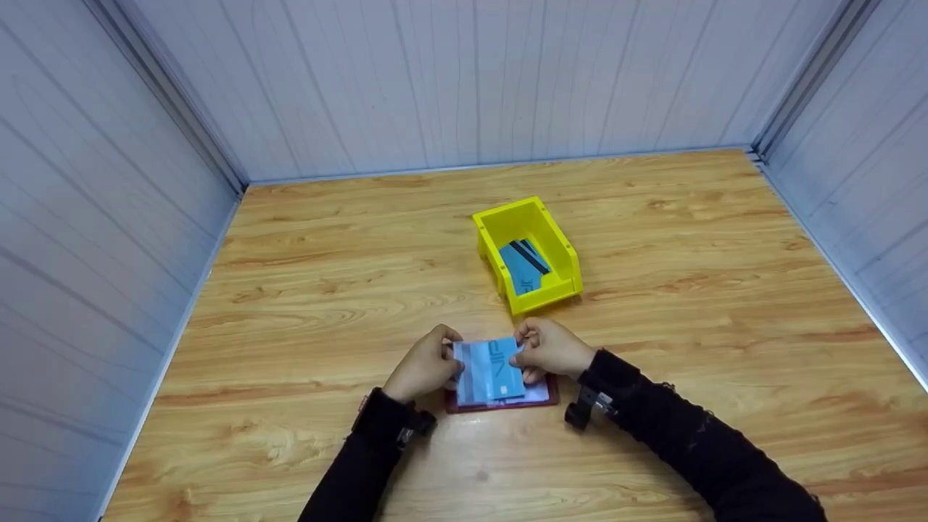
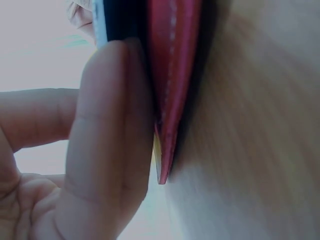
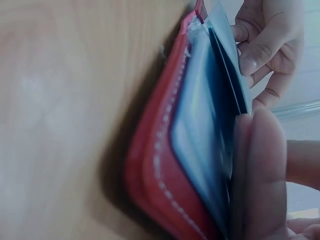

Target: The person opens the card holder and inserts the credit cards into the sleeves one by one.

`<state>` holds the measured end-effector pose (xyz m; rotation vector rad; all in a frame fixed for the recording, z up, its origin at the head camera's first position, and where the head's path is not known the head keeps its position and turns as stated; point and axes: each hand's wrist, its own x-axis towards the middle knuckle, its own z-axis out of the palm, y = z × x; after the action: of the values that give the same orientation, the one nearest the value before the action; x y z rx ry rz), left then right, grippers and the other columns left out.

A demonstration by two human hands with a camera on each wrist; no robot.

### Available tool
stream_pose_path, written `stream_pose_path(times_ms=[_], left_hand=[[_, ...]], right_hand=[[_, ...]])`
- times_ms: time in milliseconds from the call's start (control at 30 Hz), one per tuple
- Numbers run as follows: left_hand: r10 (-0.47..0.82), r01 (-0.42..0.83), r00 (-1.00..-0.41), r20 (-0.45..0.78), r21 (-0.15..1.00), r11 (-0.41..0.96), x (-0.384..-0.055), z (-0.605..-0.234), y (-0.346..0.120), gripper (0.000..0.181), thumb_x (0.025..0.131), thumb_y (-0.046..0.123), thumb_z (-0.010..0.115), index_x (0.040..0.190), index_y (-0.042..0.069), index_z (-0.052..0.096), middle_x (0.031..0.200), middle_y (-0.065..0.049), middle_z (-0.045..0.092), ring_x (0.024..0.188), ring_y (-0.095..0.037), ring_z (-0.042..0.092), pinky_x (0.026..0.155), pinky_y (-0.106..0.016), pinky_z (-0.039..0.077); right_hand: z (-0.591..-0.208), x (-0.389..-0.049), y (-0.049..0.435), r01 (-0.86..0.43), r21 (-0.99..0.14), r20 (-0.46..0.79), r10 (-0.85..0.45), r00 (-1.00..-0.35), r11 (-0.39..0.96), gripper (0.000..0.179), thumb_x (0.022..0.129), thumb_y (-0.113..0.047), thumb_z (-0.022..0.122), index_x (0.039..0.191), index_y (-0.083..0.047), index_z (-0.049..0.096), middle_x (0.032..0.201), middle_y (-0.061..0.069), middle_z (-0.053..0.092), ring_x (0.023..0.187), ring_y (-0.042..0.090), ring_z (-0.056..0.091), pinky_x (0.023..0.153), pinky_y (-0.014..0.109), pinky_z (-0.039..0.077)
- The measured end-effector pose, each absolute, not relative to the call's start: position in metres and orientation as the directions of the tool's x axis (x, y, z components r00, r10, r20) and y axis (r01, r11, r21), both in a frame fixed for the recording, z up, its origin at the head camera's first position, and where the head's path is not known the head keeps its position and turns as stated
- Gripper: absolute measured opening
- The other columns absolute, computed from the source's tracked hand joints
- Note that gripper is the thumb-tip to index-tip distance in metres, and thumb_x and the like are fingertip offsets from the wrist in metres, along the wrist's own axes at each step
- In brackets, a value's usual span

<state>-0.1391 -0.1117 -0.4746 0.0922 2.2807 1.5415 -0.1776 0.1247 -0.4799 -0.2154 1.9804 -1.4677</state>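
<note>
The blue card lies over the opened red holder, against a translucent sleeve; how far it sits inside cannot be told. Its long axis runs close to 12–6 o'clock, chip end toward 6, large lettering toward 12. The right hand pinches the card at its 3 o'clock edge; the left hand grips the sleeve at 9 o'clock. In my judgement, sound practice here is to hold the sleeve mouth parted with the left, align the card's edge squarely with it and press evenly, since a skewed corner could crease the film. Just past 12 o'clock from the card, a yellow bin contains further blue cards on the wooden table.
</note>
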Motion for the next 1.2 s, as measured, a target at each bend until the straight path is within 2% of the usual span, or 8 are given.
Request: stream_pose_path(times_ms=[267,567,800,1200], left_hand=[[0.271,-0.147,-0.925,-0.267,0.907,0.394,-0.138,-0.475,-0.111,0.037,0.086,-0.005,0.057,0.122,-0.004,0.048,0.073,-0.004,0.052,0.063,-0.014,0.058,0.059,-0.029,0.058],[0.247,-0.129,-0.936,-0.250,0.898,0.421,-0.140,-0.477,-0.110,0.036,0.086,-0.006,0.056,0.121,-0.005,0.049,0.074,-0.004,0.051,0.063,-0.014,0.057,0.058,-0.029,0.057],[0.260,-0.128,-0.933,-0.251,0.902,0.412,-0.139,-0.476,-0.110,0.037,0.087,-0.005,0.056,0.123,-0.006,0.048,0.075,-0.004,0.051,0.065,-0.014,0.057,0.059,-0.028,0.057],[0.252,-0.126,-0.933,-0.257,0.890,0.439,-0.138,-0.473,-0.107,0.041,0.086,-0.003,0.057,0.126,-0.007,0.049,0.076,-0.003,0.051,0.063,-0.012,0.056,0.056,-0.024,0.054]], right_hand=[[-0.479,-0.177,0.118,0.262,-0.877,-0.440,-0.457,-0.773,0.402,0.033,0.083,-0.001,0.071,0.109,0.002,0.051,0.070,0.003,0.062,0.052,0.009,0.061,0.051,0.022,0.055],[-0.469,-0.176,0.115,0.215,-0.867,-0.428,-0.451,-0.783,0.450,0.035,0.086,-0.005,0.069,0.117,0.005,0.056,0.070,0.003,0.062,0.055,0.009,0.062,0.055,0.022,0.056],[-0.472,-0.173,0.110,0.208,-0.884,-0.407,-0.469,-0.784,0.419,0.042,0.087,-0.005,0.066,0.125,0.011,0.055,0.081,0.008,0.067,0.057,0.008,0.064,0.060,0.024,0.058],[-0.471,-0.169,0.101,0.210,-0.897,-0.398,-0.502,-0.768,0.389,0.045,0.089,-0.003,0.060,0.131,0.012,0.052,0.082,0.008,0.065,0.061,0.009,0.065,0.064,0.023,0.058]])
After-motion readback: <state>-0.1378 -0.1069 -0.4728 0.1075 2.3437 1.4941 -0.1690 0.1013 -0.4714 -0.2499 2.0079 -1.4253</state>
